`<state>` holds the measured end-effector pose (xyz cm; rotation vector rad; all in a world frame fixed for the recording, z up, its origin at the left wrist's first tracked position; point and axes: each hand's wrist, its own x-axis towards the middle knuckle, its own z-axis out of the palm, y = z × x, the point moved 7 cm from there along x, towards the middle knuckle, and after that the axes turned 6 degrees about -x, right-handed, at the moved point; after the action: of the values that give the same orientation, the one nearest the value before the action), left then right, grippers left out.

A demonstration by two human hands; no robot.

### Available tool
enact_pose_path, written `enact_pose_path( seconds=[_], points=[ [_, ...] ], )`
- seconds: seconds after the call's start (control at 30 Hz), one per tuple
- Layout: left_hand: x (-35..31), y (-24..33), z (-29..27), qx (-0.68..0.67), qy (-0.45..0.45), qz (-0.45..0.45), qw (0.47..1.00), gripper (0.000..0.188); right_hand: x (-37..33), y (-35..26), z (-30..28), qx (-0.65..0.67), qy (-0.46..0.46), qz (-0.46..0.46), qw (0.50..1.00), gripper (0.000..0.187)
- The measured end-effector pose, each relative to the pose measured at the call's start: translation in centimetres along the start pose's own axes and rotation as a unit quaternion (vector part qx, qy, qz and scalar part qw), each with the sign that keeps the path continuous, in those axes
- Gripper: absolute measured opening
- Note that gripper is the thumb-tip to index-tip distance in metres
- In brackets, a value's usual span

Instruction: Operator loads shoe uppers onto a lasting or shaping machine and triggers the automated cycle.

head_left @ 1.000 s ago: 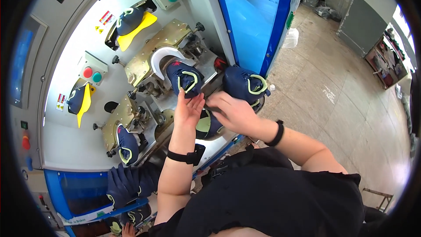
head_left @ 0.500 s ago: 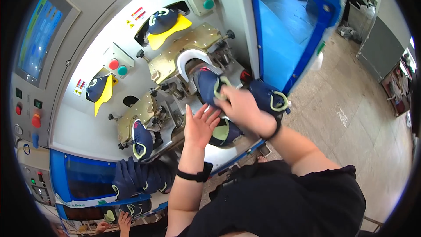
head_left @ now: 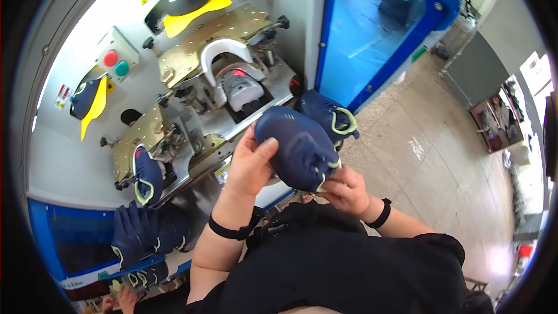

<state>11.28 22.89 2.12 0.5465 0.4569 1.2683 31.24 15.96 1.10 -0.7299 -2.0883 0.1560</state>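
Both my hands hold a navy shoe upper (head_left: 296,145) in front of the machine, its rounded toe towards the upper left. My left hand (head_left: 254,163) is closed on the toe side, thumb on top and fingers hidden beneath. At the pale green collar edge, the fingers of my right hand (head_left: 347,192) pinch the fabric. Beyond the upper sits a bare grey heel mould (head_left: 241,90) within a white U-shaped pad (head_left: 224,52). Another navy upper (head_left: 326,115) rests just right of the held one.
An upper (head_left: 147,174) sits at the left station. Several stacked uppers (head_left: 152,229) lie below it. Two uppers with yellow flaps (head_left: 195,14) are mounted on the back wall near red and green buttons (head_left: 116,64). A blue-framed door (head_left: 372,40) stands right. A co-worker's hand (head_left: 125,299) shows lower left.
The upper has come away from the mould towards me and turned toe-up. My left hand, open before, now grips its toe side; my right hand has moved down to the collar. The view has shifted right.
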Motion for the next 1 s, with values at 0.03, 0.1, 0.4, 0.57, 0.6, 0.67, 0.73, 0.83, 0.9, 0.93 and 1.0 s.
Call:
enact_pose_path(
  seconds=[0.03, 0.1, 0.4, 0.57, 0.6, 0.67, 0.73, 0.83, 0.9, 0.93, 1.0],
  points=[
    [0.6, -0.2, -0.9, -0.011, 0.006, 0.011, 1.0, 0.036, 0.6, -0.1, -1.3, -0.017, 0.024, 0.007, 1.0, 0.036],
    [1.0, -0.7, -0.9, -0.01, -0.017, -0.016, 1.0, 0.03, 2.6, 1.3, -4.0, -0.042, 0.048, 0.054, 0.997, 0.034],
    [0.2, -1.7, 1.0, 0.042, -0.013, -0.045, 0.998, 0.032, 4.0, 4.5, -6.9, -0.037, 0.075, 0.065, 0.994, 0.034],
    [-0.2, -0.6, 1.0, -0.016, -0.006, 0.008, 1.0, 0.059, -2.2, 1.7, -1.8, -0.17, 0.051, -0.054, 0.983, 0.034],
    [-0.4, -0.5, 0.6, -0.021, -0.003, 0.015, 1.0, 0.059, -2.8, 1.2, -0.8, -0.157, 0.04, -0.061, 0.985, 0.034],
    [-0.6, -0.6, 0.0, 0.026, -0.022, 0.01, 0.999, 0.061, -3.7, 0.8, 1.0, -0.133, 0.005, -0.052, 0.99, 0.043],
    [-0.8, -0.9, -0.3, 0.013, 0.023, 0.01, 1.0, 0.063, -4.7, 0.5, 1.9, -0.122, -0.008, -0.06, 0.991, 0.044],
    [-1.2, -0.6, -2.0, 0.037, 0.075, 0.007, 0.996, 0.064, -5.3, 0.5, 1.9, -0.106, 0.002, -0.052, 0.993, 0.043],
    [-1.4, 0.5, -3.0, 0.175, 0.111, 0.038, 0.978, 0.057, -5.6, 0.6, 1.5, -0.098, 0.038, -0.045, 0.993, 0.041],
    [-1.4, 0.8, -3.4, 0.243, 0.114, 0.039, 0.962, 0.052, -5.9, 0.7, 1.0, -0.089, 0.076, -0.034, 0.993, 0.038],
    [-1.6, 0.3, -1.5, 0.18, 0.038, 0.029, 0.982, 0.045, -6.2, 0.9, 1.0, -0.082, 0.064, -0.013, 0.994, 0.031]
  ],
)
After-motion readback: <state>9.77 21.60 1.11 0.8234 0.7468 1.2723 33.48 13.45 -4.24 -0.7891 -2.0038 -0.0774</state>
